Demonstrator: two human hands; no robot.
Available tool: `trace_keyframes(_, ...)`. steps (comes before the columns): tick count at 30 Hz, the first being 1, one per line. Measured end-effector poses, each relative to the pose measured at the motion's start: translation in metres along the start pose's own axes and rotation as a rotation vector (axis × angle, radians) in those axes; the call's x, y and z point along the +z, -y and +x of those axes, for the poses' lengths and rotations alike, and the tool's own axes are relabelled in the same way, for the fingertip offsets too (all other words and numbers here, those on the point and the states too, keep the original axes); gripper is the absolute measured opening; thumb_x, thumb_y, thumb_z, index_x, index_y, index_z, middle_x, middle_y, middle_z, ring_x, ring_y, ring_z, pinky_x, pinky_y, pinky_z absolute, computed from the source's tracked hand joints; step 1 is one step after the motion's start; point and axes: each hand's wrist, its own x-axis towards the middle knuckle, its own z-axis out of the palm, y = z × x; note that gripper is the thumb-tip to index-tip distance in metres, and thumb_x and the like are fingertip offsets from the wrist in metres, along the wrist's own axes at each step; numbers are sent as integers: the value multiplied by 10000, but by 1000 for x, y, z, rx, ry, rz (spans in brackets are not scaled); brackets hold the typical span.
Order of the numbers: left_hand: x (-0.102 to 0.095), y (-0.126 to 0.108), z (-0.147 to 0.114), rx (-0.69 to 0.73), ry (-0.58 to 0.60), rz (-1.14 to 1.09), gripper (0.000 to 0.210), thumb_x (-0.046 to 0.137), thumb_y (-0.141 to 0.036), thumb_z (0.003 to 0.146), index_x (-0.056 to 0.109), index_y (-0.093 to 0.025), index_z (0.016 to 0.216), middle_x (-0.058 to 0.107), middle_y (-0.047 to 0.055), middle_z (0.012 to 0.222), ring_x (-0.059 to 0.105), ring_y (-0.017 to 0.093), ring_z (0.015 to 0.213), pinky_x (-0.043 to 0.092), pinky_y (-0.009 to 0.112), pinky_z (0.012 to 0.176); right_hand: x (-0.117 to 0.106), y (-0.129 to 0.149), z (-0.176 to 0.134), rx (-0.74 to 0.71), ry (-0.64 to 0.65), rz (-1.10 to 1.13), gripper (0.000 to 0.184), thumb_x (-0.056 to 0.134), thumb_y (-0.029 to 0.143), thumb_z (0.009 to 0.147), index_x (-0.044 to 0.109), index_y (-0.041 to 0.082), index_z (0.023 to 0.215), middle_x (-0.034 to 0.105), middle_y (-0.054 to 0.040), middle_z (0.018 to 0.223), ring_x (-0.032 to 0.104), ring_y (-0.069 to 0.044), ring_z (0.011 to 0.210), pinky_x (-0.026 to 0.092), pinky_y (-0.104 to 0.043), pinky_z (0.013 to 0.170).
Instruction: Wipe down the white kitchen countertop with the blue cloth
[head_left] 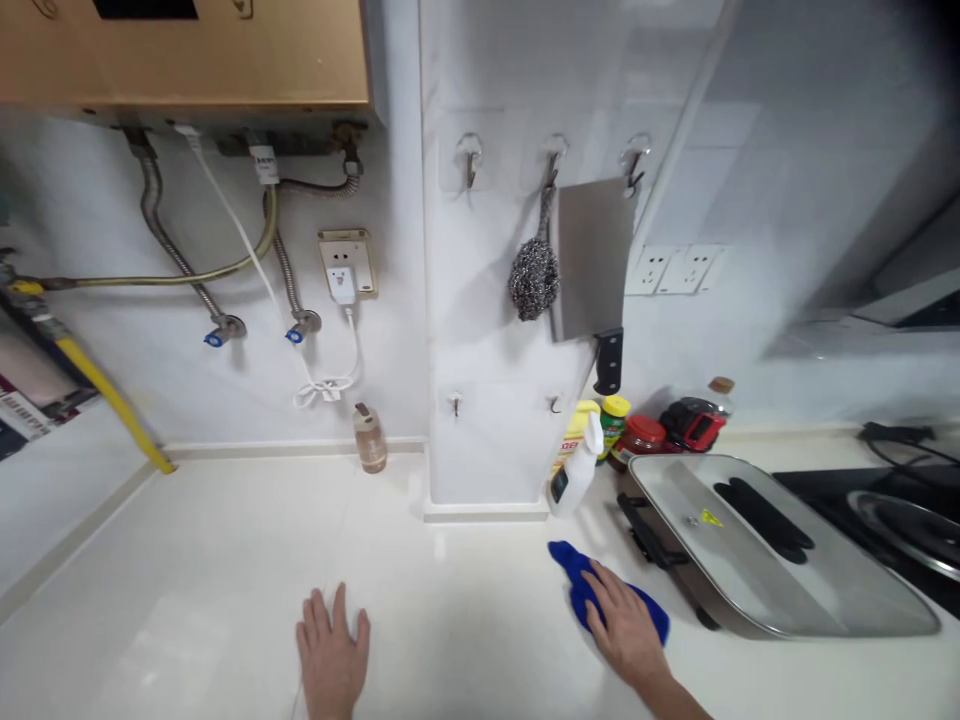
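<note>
My left hand [333,650] lies on the white countertop [225,560] at the lower middle, fingers spread, holding nothing. To the right, my right hand [626,625] rests on a blue cloth [577,572] and grips it against the counter. Part of the cloth is hidden under the palm, and its ends stick out on both sides of the fingers. Just right of that hand stands an electric pan with a glass lid [772,590]. A white spray bottle [576,475] is behind the cloth, beside the wall column.
A cleaver [592,260] and a steel scrubber [534,280] hang from wall hooks. Jars with a red lid [645,430] and a yellow lid [616,406] stand behind the pan. At the back wall is a small bottle [370,440], below a water heater [225,60] with hoses.
</note>
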Motion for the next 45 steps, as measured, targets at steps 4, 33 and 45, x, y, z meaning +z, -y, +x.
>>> trace_keyframes(4, -2, -4, 0, 7, -13, -11, 558, 357, -411, 961, 491, -129, 1423, 303, 258, 1571, 189, 381, 1506, 262, 592, 1171, -7, -34, -55, 178, -64, -60, 540, 348, 448, 913, 576, 231, 1353, 543, -92, 1440, 527, -303, 1297, 483, -485, 1018)
trace_keyframes(33, -5, 3, -3, 6, 43, -126, 552, 376, -373, 953, 491, -97, 1417, 300, 255, 1582, 139, 421, 1512, 232, 647, 1184, -19, 295, -6, 79, 106, 669, 533, 396, 416, 954, 458, 217, 1445, 497, -77, 1494, 467, -269, 1376, 421, -421, 1142)
trace_keyframes(45, -8, -115, -38, 311, 325, -341, 510, 391, -449, 944, 527, -290, 1409, 437, 104, 1552, 287, 365, 1483, 288, 642, 1191, -9, 91, -144, 24, -191, 359, 307, 465, 283, 914, 626, 229, 1169, 675, -101, 1243, 657, -260, 1133, 609, -422, 906)
